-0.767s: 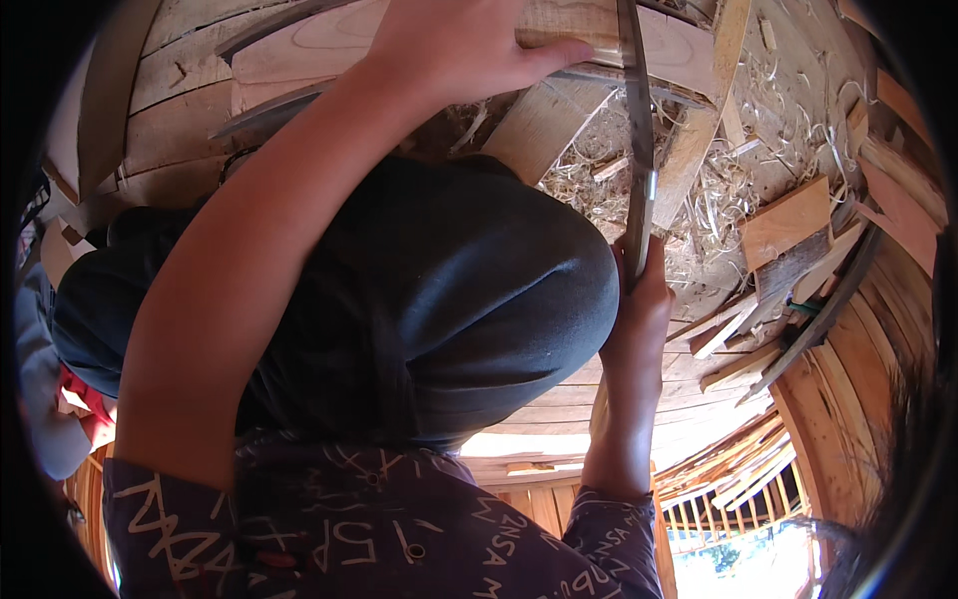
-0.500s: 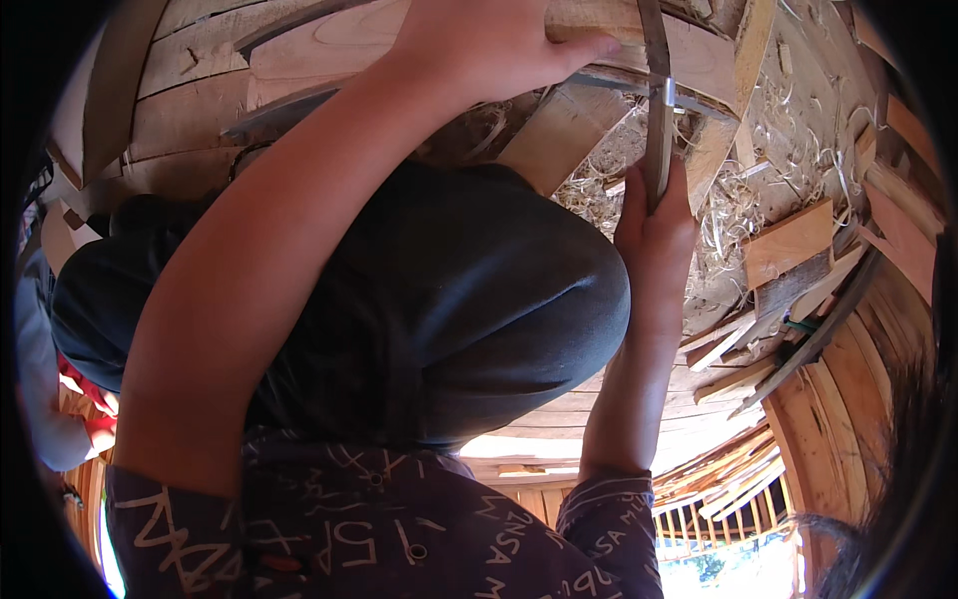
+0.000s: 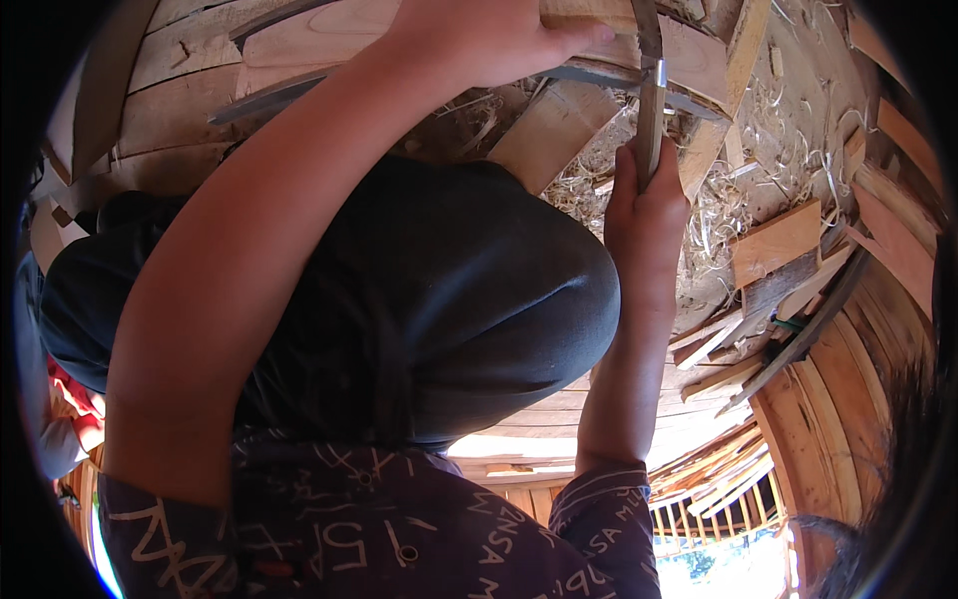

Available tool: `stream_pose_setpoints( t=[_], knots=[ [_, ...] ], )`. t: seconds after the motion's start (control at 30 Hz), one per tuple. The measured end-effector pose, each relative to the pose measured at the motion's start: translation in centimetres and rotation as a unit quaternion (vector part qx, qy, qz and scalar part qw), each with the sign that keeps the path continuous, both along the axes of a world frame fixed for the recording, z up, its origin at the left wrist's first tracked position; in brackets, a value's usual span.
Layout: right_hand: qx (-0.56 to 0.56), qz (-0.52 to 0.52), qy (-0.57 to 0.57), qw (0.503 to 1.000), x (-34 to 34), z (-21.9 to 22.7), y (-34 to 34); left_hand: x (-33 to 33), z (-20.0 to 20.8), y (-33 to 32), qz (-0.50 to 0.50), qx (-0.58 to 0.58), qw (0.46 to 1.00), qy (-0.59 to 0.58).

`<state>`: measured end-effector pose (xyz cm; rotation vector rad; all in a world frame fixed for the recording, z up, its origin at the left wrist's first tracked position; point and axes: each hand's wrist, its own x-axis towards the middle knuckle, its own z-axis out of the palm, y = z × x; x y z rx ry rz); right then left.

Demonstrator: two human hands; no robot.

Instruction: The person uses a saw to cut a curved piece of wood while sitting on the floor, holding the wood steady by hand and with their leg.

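My right hand [image 3: 647, 200] is closed round the wooden handle [image 3: 649, 135] of a knife-like tool with a bright metal collar. Its dark blade [image 3: 648, 32] runs up out of the picture, across a pale wooden board [image 3: 697, 72]. At the top, my left hand [image 3: 479, 40] is on the wood with its thumb laid along it, left of the blade. The other fingers of that hand are cut off by the upper edge. Below the board lies a long dark curved strip [image 3: 269, 98], partly behind my left forearm.
Curly shavings [image 3: 714, 225] litter the ground beside my right hand. Wood offcuts [image 3: 776, 245] and thin slats are heaped at the right. My dark-trousered knee [image 3: 559, 290] fills the middle. Part of another person in red and grey [image 3: 62, 429] shows at the left rim.
My right hand and the tool have slid a little farther away from me along the wood. My left hand has shifted only slightly, and the view has moved a bit.
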<state>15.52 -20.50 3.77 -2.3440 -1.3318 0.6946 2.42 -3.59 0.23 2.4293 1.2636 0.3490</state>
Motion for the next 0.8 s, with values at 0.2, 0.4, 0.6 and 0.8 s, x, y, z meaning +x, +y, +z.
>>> stream_pose_setpoints(
  t=[0.2,0.4,0.6,0.8],
  knots=[
    [-0.115,-0.046,0.026,0.992,-0.9,5.9,-8.9,-0.7,0.4,-0.4,-0.038,0.046,0.998,-0.005],
    [-0.072,-0.040,0.043,0.996,-0.8,2.2,-1.3,-0.3,0.6,0.0,-0.048,-0.004,0.999,0.003],
    [-0.074,-0.036,0.034,0.996,-1.7,4.7,-4.8,-1.4,1.2,-0.8,-0.076,0.061,0.995,-0.012],
    [-0.078,-0.083,0.044,0.993,-1.5,1.8,-3.3,-0.1,-0.1,0.0,-0.023,0.032,0.999,-0.012]
  ],
)
